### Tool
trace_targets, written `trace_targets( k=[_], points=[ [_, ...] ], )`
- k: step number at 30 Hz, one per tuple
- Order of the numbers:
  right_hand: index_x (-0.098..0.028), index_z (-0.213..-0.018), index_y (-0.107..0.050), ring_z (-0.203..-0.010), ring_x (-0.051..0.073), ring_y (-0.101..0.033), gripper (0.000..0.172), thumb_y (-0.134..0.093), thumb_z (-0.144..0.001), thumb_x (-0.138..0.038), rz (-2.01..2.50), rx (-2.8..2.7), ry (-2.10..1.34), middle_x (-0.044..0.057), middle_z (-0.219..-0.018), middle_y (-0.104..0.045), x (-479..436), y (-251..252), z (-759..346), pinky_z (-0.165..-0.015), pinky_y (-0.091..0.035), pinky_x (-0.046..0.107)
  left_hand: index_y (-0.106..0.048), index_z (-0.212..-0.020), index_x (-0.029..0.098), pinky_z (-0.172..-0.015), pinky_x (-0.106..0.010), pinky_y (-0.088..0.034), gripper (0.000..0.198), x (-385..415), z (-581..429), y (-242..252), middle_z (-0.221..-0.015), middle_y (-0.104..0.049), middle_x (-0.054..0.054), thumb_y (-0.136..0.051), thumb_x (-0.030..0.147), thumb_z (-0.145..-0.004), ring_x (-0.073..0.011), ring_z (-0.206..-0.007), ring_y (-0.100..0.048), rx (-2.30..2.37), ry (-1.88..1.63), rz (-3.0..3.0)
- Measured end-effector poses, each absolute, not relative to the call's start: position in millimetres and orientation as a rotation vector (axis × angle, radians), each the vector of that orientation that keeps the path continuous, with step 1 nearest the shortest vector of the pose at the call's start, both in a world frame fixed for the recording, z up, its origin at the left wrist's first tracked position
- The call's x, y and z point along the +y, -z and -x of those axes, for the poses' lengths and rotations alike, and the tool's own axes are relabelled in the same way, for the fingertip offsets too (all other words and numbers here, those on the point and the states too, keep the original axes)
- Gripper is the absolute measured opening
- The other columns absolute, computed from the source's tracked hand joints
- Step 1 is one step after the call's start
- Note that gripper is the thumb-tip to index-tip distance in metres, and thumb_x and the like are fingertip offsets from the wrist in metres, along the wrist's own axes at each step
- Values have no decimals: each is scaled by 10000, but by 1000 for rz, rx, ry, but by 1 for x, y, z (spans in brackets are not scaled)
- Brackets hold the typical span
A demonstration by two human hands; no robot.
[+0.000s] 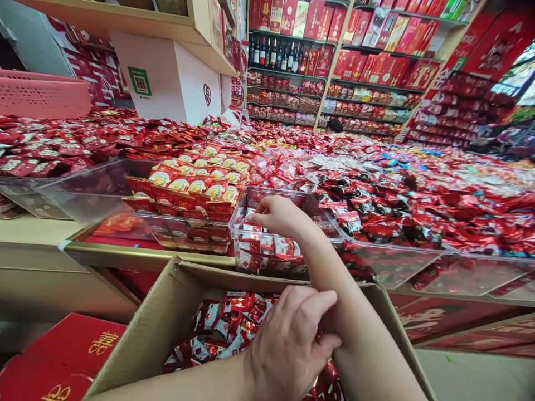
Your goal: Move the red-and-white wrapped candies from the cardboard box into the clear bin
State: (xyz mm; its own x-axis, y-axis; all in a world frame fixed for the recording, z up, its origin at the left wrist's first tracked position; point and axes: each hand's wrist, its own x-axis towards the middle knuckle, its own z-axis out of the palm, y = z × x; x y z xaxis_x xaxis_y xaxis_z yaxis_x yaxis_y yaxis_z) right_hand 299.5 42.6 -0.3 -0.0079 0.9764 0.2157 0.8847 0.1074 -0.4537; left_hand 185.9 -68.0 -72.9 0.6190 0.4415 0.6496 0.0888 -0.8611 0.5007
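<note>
My right hand (pixel 278 214) reaches over a clear plastic bin (pixel 288 236), its thumb and fingers bent together at the bin's left side. Red-and-white wrapped sweets (pixel 267 248) lie inside the bin. Whatever may be between those fingertips is too small to make out. Nearer to me, my left hand (pixel 292 334) hovers over an open cardboard box (pixel 137 328), beside my right forearm. Its thumb and forefinger are apart, with nothing visible between them. Inside the box are shiny red-and-white wrapped sweets (pixel 234 323), partly hidden by my left hand and both arms.
Left of the bin stand stacked durian packets (pixel 196 184). Dark-red wrapped sweets (pixel 376 211) fill a bin to the right. Red boxes (pixel 75 351) sit at lower left, a pink basket (pixel 42 94) at upper left. Shelves with bottles (pixel 276 55) stand behind.
</note>
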Motion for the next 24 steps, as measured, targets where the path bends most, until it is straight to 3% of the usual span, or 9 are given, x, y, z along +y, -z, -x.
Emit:
trace_targets(
  k=[2,8,13,18,20,24],
  points=[
    [-170,-640,-574,-560,118,-491,259,-536,-679,-423,1808,-1927,-273,23,-631,-598,42,0,-300,-474,-315,219,-386,-1129,162,-739,-316,-477,389,-67,-185,72,-976,-519,-81,-504,157,-759,-176,-889,-487,433,-1094,-2448],
    [-165,-654,-583,-558,117,-486,256,-539,-683,-415,1824,-1926,-282,25,-630,-594,41,-1,-299,-469,-308,220,-514,-903,183,-747,-299,-467,148,-65,-182,73,-960,-497,-61,-498,147,-760,-163,-880,-477,346,-1010,-2432],
    [-159,-663,-588,-552,110,-473,267,-542,-683,-421,1804,-1932,-275,24,-629,-584,41,-1,-300,-478,-299,222,-351,-1161,150,-809,-319,-447,438,-62,-182,74,-1003,-493,-82,-520,148,-757,-168,-922,-456,366,-1027,-2428],
    [-161,-653,-589,-549,109,-465,273,-527,-686,-424,1782,-1938,-272,21,-616,-578,41,0,-300,-481,-293,224,-518,-926,186,-761,-295,-455,159,-63,-181,71,-968,-496,-61,-495,154,-771,-165,-897,-467,316,-944,-2457],
    [-162,-658,-589,-554,112,-468,272,-530,-682,-426,1796,-1924,-271,23,-622,-580,41,0,-300,-480,-295,225,-513,-864,175,-764,-283,-454,104,-63,-181,73,-957,-493,-60,-503,149,-764,-155,-886,-473,320,-989,-2412],
    [-162,-654,-589,-556,115,-471,266,-536,-680,-421,1805,-1922,-255,22,-613,-580,41,0,-299,-484,-302,227,-388,-1106,152,-799,-307,-449,373,-62,-181,75,-987,-494,-79,-519,149,-757,-161,-902,-466,323,-1051,-2399]
  ],
)
